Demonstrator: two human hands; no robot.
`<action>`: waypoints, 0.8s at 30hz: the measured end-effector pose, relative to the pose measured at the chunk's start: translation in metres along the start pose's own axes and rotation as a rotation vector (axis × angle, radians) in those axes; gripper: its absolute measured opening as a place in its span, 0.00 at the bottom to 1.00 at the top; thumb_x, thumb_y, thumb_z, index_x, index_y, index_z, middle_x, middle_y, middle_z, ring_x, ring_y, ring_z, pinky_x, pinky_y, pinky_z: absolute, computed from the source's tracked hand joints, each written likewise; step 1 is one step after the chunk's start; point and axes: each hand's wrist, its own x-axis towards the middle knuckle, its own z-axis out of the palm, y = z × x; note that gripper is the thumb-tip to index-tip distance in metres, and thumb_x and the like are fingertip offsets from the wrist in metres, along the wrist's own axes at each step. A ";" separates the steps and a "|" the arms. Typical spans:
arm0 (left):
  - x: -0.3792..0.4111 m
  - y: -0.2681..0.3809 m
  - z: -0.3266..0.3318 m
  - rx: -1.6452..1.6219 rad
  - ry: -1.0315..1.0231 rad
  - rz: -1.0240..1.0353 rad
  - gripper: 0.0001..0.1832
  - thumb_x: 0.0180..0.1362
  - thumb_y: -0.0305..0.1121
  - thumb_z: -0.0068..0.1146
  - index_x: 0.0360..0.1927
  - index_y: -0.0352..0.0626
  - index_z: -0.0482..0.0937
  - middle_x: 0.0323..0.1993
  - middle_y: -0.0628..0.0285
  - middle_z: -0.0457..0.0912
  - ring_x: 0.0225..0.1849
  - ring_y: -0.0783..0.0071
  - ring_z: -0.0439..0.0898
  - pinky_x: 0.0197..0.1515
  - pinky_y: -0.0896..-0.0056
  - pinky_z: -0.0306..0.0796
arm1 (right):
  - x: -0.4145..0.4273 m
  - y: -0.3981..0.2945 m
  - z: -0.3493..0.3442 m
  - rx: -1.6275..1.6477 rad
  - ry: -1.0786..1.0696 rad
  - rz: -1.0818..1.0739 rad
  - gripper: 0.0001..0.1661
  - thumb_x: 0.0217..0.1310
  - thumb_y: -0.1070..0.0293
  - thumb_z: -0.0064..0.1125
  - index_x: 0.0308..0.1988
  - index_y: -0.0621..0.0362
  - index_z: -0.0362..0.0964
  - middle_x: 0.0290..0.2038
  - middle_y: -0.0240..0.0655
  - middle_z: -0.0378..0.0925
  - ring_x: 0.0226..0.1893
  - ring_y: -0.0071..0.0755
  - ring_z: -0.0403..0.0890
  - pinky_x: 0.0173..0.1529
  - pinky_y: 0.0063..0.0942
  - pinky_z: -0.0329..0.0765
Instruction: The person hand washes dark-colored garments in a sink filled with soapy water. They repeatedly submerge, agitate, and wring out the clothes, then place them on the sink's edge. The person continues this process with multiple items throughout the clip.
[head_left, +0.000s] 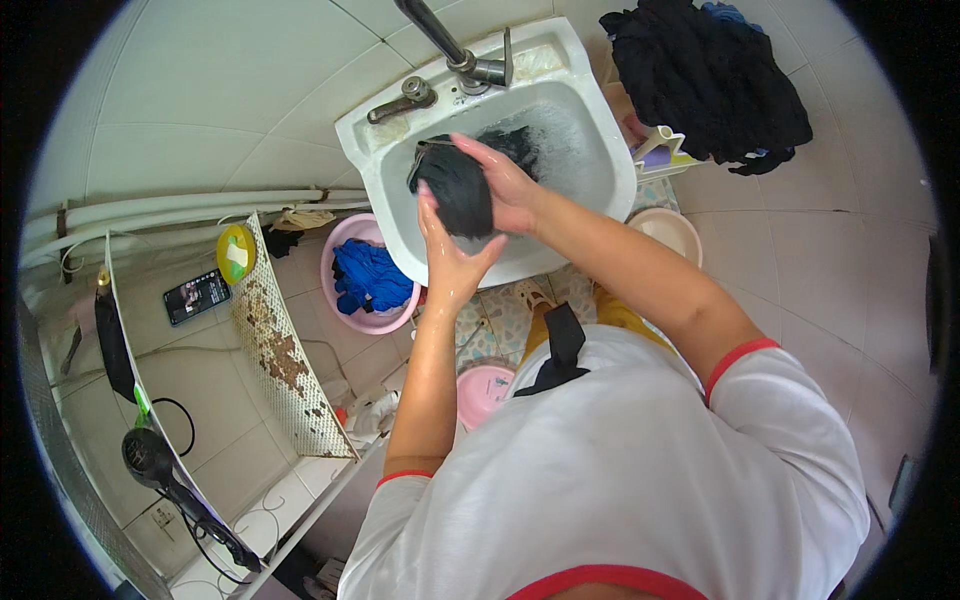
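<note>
My left hand (456, 259) and my right hand (508, 184) press from both sides on a wet, dark cloth (459, 191) bunched into a ball. Both hands are wet and hold it over the basin of a white ceramic sink (626, 196). Behind the bundle, more dark cloth (517, 148) lies in sudsy water (566, 139). A metal faucet (474, 71) with a lever stands at the sink's back edge, beside a smaller tap (412, 94).
Left of the sink, a pink basin (330, 281) holds blue clothing (371, 276). Black clothes (712, 82) are heaped at the upper right. A beige basin (675, 232) stands below the sink's right side. A rusty perforated rack (277, 345), a phone (197, 297) and a black hair dryer (150, 454) are at left.
</note>
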 end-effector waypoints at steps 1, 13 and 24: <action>0.003 0.005 0.002 0.073 0.095 0.098 0.60 0.37 0.31 0.69 0.67 0.40 0.36 0.62 0.49 0.53 0.64 0.59 0.57 0.61 0.60 0.57 | 0.004 0.001 0.014 -0.052 -0.005 -0.010 0.23 0.61 0.50 0.47 0.38 0.61 0.72 0.34 0.40 0.77 0.33 0.34 0.79 0.41 0.31 0.77; 0.080 0.121 -0.084 -0.311 0.295 0.306 0.29 0.38 0.13 0.50 0.50 0.32 0.69 0.40 0.58 0.76 0.41 0.72 0.75 0.48 0.76 0.67 | -0.012 -0.041 0.150 -0.985 -0.245 -0.494 0.34 0.50 0.41 0.58 0.48 0.57 0.71 0.44 0.33 0.74 0.46 0.26 0.72 0.57 0.24 0.63; 0.108 0.013 -0.039 -0.242 -0.087 0.191 0.36 0.37 0.25 0.57 0.57 0.45 0.67 0.40 0.58 0.73 0.41 0.68 0.73 0.47 0.71 0.67 | -0.018 -0.068 0.014 -1.879 0.383 -0.388 0.33 0.52 0.37 0.51 0.27 0.61 0.75 0.18 0.39 0.71 0.22 0.34 0.72 0.28 0.31 0.69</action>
